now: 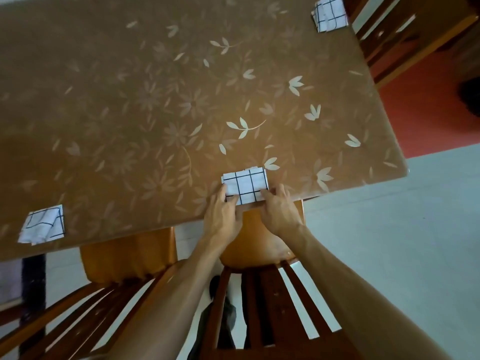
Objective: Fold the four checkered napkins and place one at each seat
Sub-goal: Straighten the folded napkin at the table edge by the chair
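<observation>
Grip: the left hand (223,214) and right hand (279,213) were set on the near corners of the near napkin (245,184), one on each side. Fingers were laid along its left and right edges. Whether the corners were pinched or only pressed flat could not be resolved, since the fingers covered the cloth there. Contact from both sides is judged to serve squaring: the packet can be slid and aligned without its layers being opened.

Position: the near napkin was lying flat on the table (130,100), just inside the near edge. It was directly in front of the orange-cushioned chair (257,240) over whose slatted back the arms were reached. This is judged to be the setting for that seat.

Material: thin white cloth, black grid lines, folded to a compact rectangle. A stray layer edge was noted at the far side, so the stack was slightly offset. Limp fabric, likely to lift unless flattened.

Table cover: brown, glossy, pale leaf-and-flower print, rounded corner.

Surroundings: the left napkin (42,224) was folded more loosely, with one flap turned diagonally, and lay at the near edge beside the second chair (130,253). The far napkin (329,13) lay at the right-hand edge next to the far chair (405,32). Three napkins were counted; a fourth was not in view.
</observation>
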`<state>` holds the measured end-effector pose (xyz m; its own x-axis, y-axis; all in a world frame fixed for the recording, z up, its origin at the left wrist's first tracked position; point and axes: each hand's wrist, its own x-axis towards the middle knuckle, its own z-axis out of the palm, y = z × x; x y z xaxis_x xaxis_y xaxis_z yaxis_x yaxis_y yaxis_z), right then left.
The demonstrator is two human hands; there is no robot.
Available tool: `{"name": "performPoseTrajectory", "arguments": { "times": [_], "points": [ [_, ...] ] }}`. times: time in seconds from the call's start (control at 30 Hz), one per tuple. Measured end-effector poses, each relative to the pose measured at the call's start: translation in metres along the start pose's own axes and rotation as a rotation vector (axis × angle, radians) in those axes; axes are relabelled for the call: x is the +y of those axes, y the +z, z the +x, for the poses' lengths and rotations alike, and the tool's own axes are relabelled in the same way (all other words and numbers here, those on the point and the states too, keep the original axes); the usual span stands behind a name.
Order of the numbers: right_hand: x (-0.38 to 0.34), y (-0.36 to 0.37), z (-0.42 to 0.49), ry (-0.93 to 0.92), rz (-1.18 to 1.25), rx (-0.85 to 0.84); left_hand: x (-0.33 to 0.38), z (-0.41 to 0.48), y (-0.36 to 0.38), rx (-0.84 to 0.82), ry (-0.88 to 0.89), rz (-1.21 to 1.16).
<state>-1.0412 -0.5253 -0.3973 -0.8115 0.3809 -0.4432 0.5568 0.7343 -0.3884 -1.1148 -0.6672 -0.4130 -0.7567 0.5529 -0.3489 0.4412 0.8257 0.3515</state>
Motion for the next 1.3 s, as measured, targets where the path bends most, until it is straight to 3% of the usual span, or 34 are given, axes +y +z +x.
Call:
{"name": "performPoseTrajectory", "arguments": {
  "times": [0.17, 0.37, 0.57, 0.9, 1.13, 1.3],
  "points": [
    [-0.002, 0.003, -0.007, 0.018, -0.042, -0.033, 0.000, -0.014, -0.001, -0.050, 0.011, 0.041],
    [0.006, -0.019, -0.032, 0.038, 0.055, 0.057, 0.018, -0.033, -0.024, 0.014, -0.031, 0.047],
    [0.017, -0.044, -0.100, 0.075, 0.066, 0.043, 0.033, -0.069, -0.044, -0.099, 0.053, 0.123],
    [0.064, -0.069, -0.200, 0.201, 0.116, 0.112, 0.100, -0.120, -0.045, -0.089, 0.167, 0.149],
    [0.135, -0.104, -0.227, 0.264, 0.127, 0.068, 0.182, -0.114, -0.032, -0.185, 0.193, 0.143],
    [0.231, -0.130, -0.231, 0.281, 0.138, 0.070, 0.268, -0.096, 0.001, -0.302, 0.187, 0.068]
  ]
}}
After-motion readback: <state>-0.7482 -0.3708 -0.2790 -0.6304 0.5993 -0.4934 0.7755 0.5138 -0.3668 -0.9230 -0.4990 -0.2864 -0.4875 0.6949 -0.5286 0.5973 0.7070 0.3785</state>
